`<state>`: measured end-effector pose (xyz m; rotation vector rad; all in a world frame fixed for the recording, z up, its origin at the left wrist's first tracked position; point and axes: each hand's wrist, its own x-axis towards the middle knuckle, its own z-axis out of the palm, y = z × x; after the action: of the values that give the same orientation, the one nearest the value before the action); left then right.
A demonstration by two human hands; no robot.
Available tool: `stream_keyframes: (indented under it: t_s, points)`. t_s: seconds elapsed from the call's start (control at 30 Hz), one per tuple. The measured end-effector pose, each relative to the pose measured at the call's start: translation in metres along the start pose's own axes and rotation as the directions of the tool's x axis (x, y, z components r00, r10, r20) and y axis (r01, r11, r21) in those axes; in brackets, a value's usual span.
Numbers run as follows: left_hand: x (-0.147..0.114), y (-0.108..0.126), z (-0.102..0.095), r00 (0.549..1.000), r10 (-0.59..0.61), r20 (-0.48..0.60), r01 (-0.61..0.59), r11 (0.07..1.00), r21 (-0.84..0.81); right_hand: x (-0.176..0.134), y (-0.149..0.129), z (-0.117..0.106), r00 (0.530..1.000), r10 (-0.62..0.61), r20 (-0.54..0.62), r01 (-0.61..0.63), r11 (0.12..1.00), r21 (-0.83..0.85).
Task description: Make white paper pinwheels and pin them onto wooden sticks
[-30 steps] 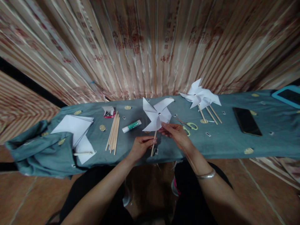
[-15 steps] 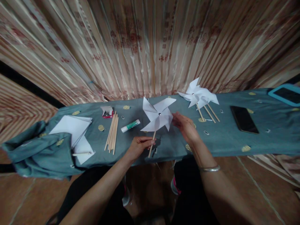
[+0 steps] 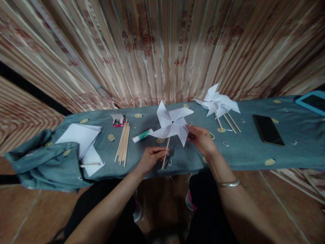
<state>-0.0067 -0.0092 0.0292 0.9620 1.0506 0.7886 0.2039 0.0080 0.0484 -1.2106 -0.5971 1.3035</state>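
A white paper pinwheel point(image 3: 169, 126) with a dark round pin at its centre is held up over the middle of the table. My left hand point(image 3: 152, 158) is closed in a pinch around its wooden stick, below the blades. My right hand point(image 3: 201, 138) is at the right side of the pinwheel, its bent fingers at the edge of a blade and not gripping the stick. Its fingertips are partly hidden. To the right, finished-looking white pinwheels point(image 3: 214, 101) on wooden sticks lie overlapped near the back edge.
Left of the pinwheel lie a glue stick point(image 3: 142, 135), a bundle of wooden sticks point(image 3: 123, 144) and a small red box point(image 3: 117, 121) of pins. White paper sheets point(image 3: 80, 135) rest at far left by bunched cloth point(image 3: 50, 166). A phone point(image 3: 268, 130) and a blue-framed device point(image 3: 312, 101) are at right.
The pinwheel's blades have turned slightly clockwise, with my right fingers at their edge. My left hand keeps its pinch on the stick. The whole view has shifted a little.
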Motion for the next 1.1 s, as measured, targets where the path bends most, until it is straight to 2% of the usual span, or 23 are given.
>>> stream_keyframes:
  t_s: [0.27, 0.63, 1.1]
  points:
    - [0.0011, -0.0017, 0.0015, 0.999, 0.035, -0.032, -0.035, 0.999, -0.008, -0.004, -0.0023, 0.0018, 0.996, 0.08, 0.041, -0.08, 0.997, 0.002]
    - [0.0011, -0.001, 0.0041, 0.998, 0.049, -0.039, -0.049, 0.999, 0.003, -0.0061, -0.0014, 0.0034, 0.989, 0.1, 0.109, -0.103, 0.994, 0.023]
    - [0.0007, -0.0004, 0.0057, 0.998, 0.05, -0.041, -0.05, 0.999, 0.007, -0.0074, 0.0011, 0.007, 0.985, 0.113, 0.132, -0.118, 0.992, 0.03]
